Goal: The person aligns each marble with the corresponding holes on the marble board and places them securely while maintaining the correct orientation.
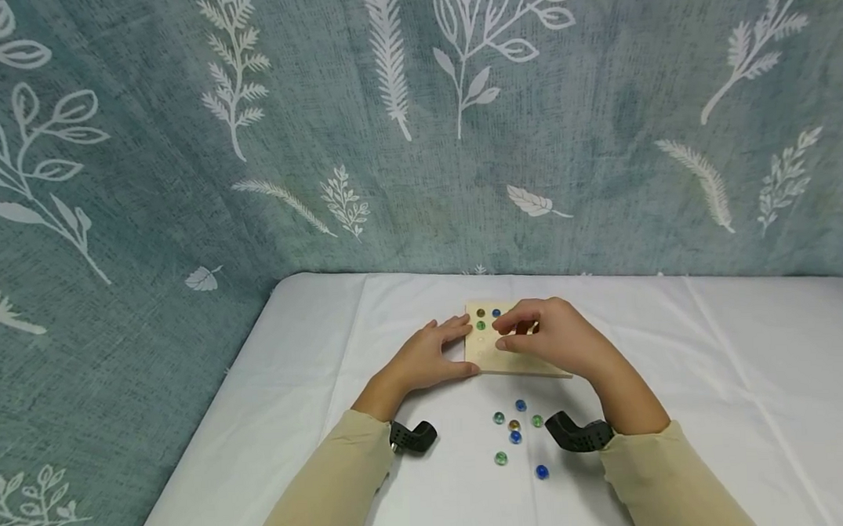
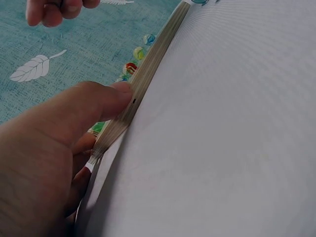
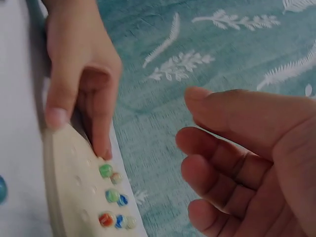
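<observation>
A pale wooden board (image 1: 492,360) with rows of round hollows lies on the white cloth. My left hand (image 1: 426,358) holds its left end, thumb on the near edge and fingers along the side. Glass marbles sit in some hollows, among them a green marble (image 3: 105,171) and a red marble (image 3: 106,219). Over the board's right part hovers my right hand (image 1: 562,331), its fingers loosely bent. In the right wrist view nothing shows between that thumb and fingers, which are apart. The right hand hides part of the board in the head view.
Several loose marbles lie on the cloth in front of the board, including a blue marble (image 1: 542,472) and a green marble (image 1: 501,458). A patterned teal curtain (image 1: 418,177) hangs behind and to the left of the white-covered table (image 1: 754,437).
</observation>
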Available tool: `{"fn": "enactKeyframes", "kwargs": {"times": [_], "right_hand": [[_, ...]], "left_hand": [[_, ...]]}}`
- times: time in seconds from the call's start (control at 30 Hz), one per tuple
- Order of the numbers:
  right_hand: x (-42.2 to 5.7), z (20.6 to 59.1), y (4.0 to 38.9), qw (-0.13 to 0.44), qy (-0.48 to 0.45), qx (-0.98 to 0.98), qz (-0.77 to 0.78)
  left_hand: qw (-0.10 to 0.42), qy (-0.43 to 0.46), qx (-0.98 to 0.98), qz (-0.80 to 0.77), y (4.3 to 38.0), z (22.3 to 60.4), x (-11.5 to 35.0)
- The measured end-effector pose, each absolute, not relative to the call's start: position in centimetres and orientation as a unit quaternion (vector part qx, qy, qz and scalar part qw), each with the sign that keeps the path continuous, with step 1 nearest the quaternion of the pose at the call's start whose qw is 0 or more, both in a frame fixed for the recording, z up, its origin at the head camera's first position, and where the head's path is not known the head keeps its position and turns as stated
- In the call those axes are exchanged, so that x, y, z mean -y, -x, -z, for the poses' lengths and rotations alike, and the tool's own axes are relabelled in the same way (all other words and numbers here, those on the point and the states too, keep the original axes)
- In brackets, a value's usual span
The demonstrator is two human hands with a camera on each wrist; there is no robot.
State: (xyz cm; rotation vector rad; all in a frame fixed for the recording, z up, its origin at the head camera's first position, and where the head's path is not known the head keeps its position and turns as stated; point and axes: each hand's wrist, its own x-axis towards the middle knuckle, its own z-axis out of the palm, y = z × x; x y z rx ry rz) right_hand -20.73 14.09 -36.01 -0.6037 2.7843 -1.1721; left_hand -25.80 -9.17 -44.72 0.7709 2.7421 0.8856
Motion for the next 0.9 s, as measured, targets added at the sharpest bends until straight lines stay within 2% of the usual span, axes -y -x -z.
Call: {"fn": "enactKeyframes", "kwargs": {"times": [0.17, 0.4, 0.67, 0.9], "right_hand": [[-14.9, 36.3, 21.7, 0.067, 0.195, -0.908, 0.366], [-16.5, 35.9, 22.7, 0.097, 0.182, -0.914, 0.348], [-17.8, 34.8, 22.7, 0.135, 0.164, -0.931, 0.295], [-17.4, 36.1, 22.1, 0.23, 0.185, -0.907, 0.301]], "left_hand": [[0.089, -0.255, -0.915, -0.301, 25.5, 45.1, 9.2], [0.077, -0.262, -0.913, -0.301, 25.9, 44.6, 9.1], [0.075, -0.27, -0.91, -0.306, 26.2, 44.5, 9.1], [0.081, -0.274, -0.908, -0.307, 26.1, 44.7, 9.1]]}}
